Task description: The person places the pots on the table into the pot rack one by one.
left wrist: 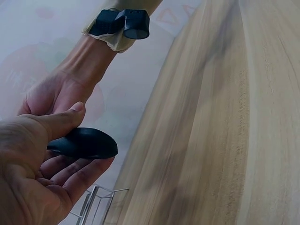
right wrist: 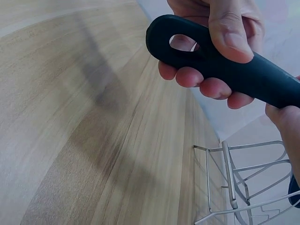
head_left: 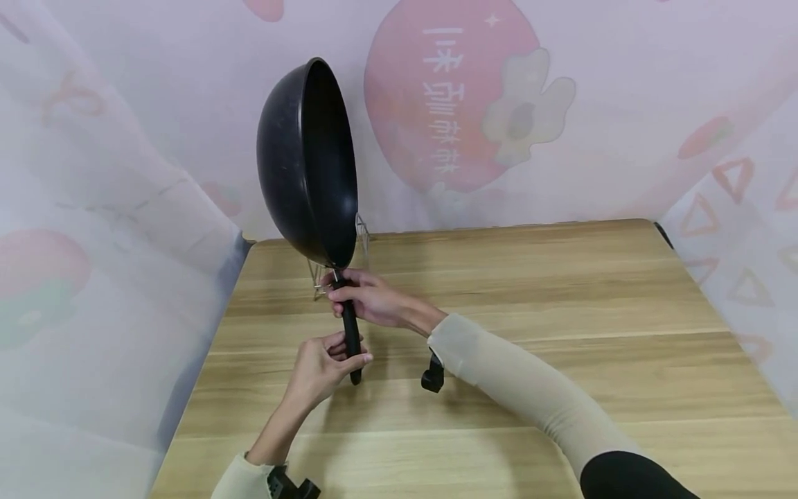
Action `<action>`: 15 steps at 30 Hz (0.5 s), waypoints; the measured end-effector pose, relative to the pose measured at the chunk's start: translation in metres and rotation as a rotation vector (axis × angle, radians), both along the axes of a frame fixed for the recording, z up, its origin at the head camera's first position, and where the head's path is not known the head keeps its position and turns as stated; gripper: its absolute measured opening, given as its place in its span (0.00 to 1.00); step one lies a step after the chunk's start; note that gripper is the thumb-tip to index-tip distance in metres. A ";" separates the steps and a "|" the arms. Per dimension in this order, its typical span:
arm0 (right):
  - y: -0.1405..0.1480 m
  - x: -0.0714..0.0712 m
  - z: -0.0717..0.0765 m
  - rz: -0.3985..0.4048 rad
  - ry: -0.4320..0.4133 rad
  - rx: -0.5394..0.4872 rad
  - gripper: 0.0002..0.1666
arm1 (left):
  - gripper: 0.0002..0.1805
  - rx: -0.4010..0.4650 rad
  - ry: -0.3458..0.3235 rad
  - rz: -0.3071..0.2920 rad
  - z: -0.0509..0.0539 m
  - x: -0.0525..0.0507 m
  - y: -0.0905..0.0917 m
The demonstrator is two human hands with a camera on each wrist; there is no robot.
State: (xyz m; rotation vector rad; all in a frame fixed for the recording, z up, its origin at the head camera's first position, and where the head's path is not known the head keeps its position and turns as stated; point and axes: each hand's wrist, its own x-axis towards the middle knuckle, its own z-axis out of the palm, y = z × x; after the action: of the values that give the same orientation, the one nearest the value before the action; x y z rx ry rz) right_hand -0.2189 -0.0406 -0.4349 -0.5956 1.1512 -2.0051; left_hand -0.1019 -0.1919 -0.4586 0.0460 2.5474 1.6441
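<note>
A deep black wok [head_left: 282,156] is held upright on its side at the left of the table, its hollow turned to the right. My right hand [head_left: 374,301] grips the upper part of its black handle [head_left: 351,326], close to the bowl. Lower down, my left hand [head_left: 321,371] holds the handle near its end, thumb on one side and fingers curled on the other; the right wrist view shows this left hand [right wrist: 229,42] beside the handle's hanging hole. Behind the wok stands a silver wire rack [right wrist: 229,173], mostly hidden in the head view.
The wooden table [head_left: 530,312] stretches away to the right of both hands. A printed cloth [head_left: 623,125] hangs behind it and along both sides. Small black cameras [head_left: 433,374] are strapped to the wrists.
</note>
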 end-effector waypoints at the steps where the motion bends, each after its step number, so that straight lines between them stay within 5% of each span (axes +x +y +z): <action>1: 0.000 0.000 0.000 0.003 -0.001 0.000 0.12 | 0.20 -0.003 0.001 0.002 -0.001 0.000 0.000; 15: 0.001 -0.001 -0.008 0.016 -0.047 -0.036 0.14 | 0.21 -0.042 0.014 0.017 -0.004 0.002 0.004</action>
State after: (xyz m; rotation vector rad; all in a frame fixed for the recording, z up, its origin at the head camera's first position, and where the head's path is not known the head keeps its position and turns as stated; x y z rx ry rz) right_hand -0.2197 -0.0393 -0.4428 -0.5715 1.0815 -2.0194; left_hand -0.0996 -0.1882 -0.4624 0.0323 2.5993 1.6014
